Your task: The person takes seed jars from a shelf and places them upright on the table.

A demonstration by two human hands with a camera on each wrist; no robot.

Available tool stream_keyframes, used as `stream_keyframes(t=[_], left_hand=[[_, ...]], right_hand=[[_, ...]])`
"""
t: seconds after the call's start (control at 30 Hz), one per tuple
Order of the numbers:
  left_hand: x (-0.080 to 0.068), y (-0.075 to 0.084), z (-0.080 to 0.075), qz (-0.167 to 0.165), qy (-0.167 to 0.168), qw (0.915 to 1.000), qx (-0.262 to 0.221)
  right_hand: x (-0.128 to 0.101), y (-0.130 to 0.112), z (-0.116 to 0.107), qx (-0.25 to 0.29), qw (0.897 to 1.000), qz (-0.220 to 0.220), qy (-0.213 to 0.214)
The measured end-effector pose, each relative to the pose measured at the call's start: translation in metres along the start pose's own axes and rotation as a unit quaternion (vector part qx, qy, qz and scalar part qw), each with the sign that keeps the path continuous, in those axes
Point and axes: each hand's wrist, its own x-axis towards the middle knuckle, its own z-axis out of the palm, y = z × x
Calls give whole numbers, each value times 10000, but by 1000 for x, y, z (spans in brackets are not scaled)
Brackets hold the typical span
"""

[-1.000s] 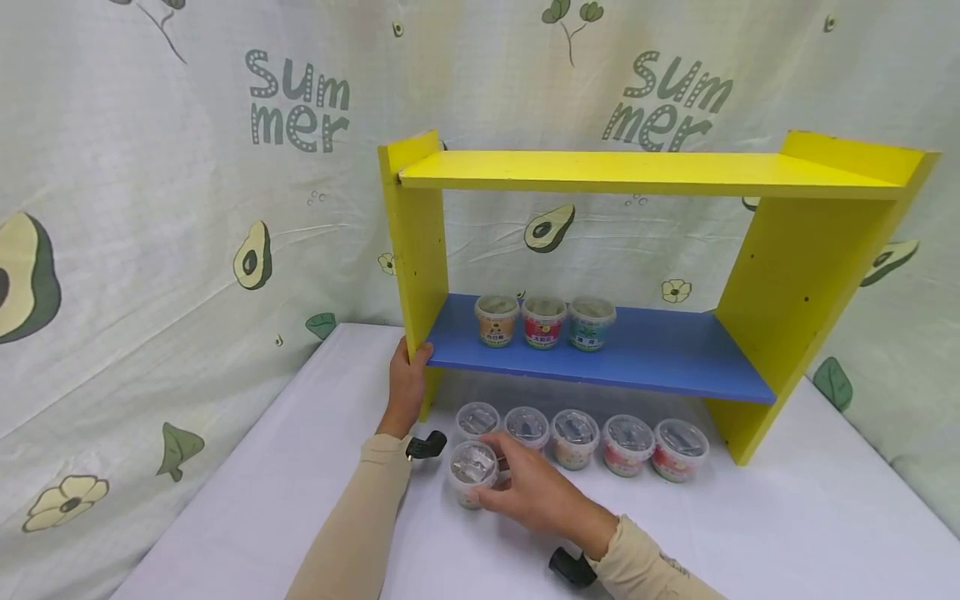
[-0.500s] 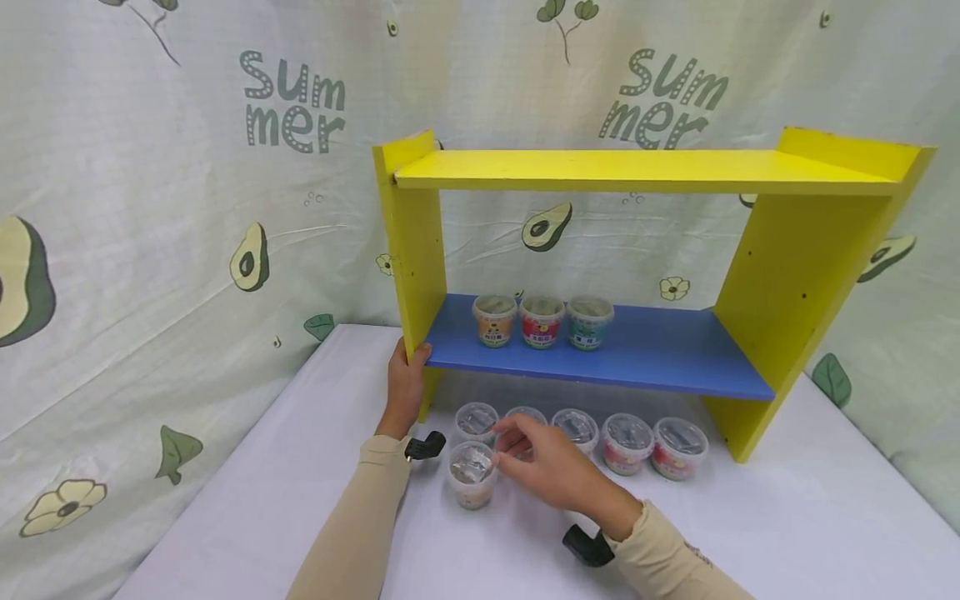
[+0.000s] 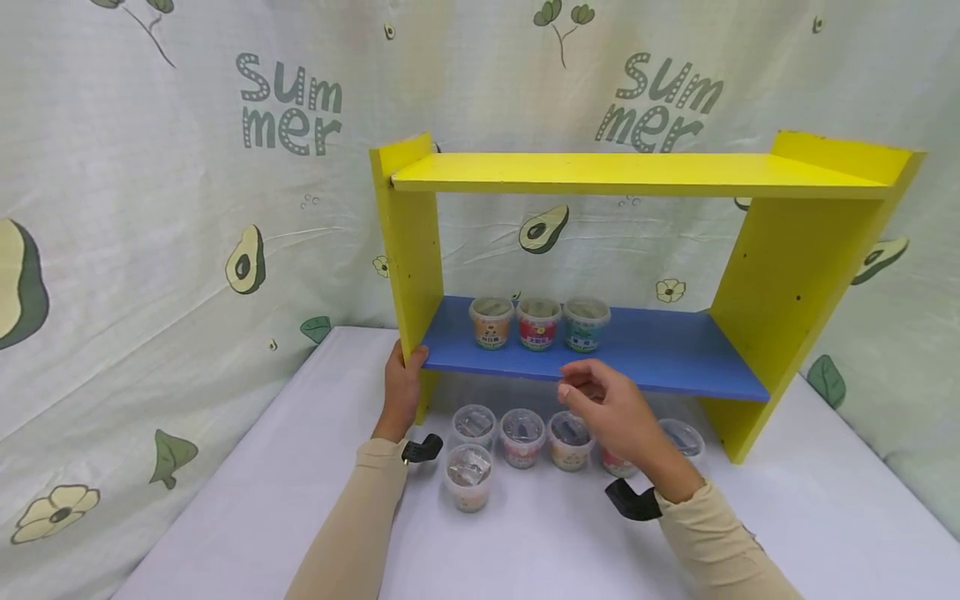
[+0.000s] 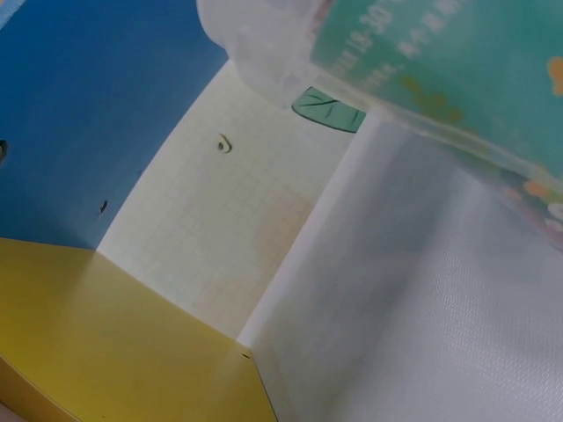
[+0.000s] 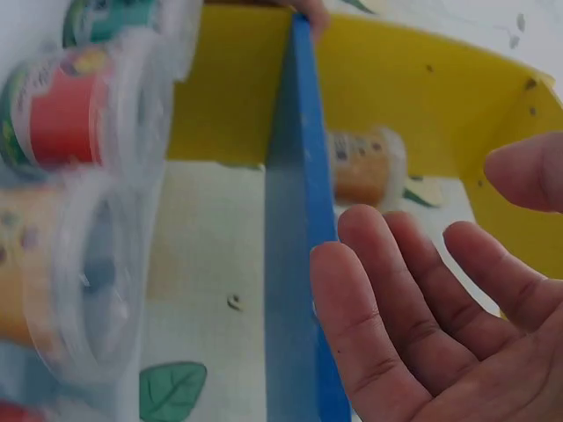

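My left hand [image 3: 402, 388] grips the yellow left side panel [image 3: 412, 258] of a small shelf unit, its thumb over the front edge near the blue board [image 3: 667, 346]. In front of that board my right hand [image 3: 617, 415] hovers with nothing in it, fingers loosely bent; in the right wrist view its fingers [image 5: 369, 325] are spread. Orange, red and teal labelled cups [image 3: 537, 325] stand side by side on the blue board. Below, several clear-lidded plastic cups [image 3: 522, 438] form a row on the white table, partly hidden by my right hand. One lidded cup [image 3: 468, 479] stands before the row's left end.
The yellow top board [image 3: 637, 173] and yellow right side panel [image 3: 802, 275] frame the unit. Behind it hangs a patterned cloth [image 3: 315, 225]. A cup with a green label [image 4: 457, 61] fills the upper right of the left wrist view, close to the camera.
My right hand has let go of the front cup on the table and moved right and up to the blue board. My left hand stays on the side panel.
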Motion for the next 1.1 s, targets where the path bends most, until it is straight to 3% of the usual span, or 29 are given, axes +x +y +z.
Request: stream_keyframes(t=[0.4, 0.6, 0.7, 0.87, 1.1], left_hand=[[-1, -1, -2, 28, 193, 9998, -70], [-2, 1, 2, 11, 143, 9999, 32], [-3, 1, 2, -24, 171, 9998, 44], [-3, 2, 2, 37, 154, 9999, 6], [-5, 7, 1, 46, 81, 10000, -11]], right_hand=[[5, 5, -45, 116, 9961, 4, 870], [13, 15, -58, 434, 9922, 388, 1106], [21, 18, -64, 687, 9911, 673, 916], [38, 17, -76, 878, 9887, 1202, 177], [60, 15, -83, 823, 9836, 1517, -520]])
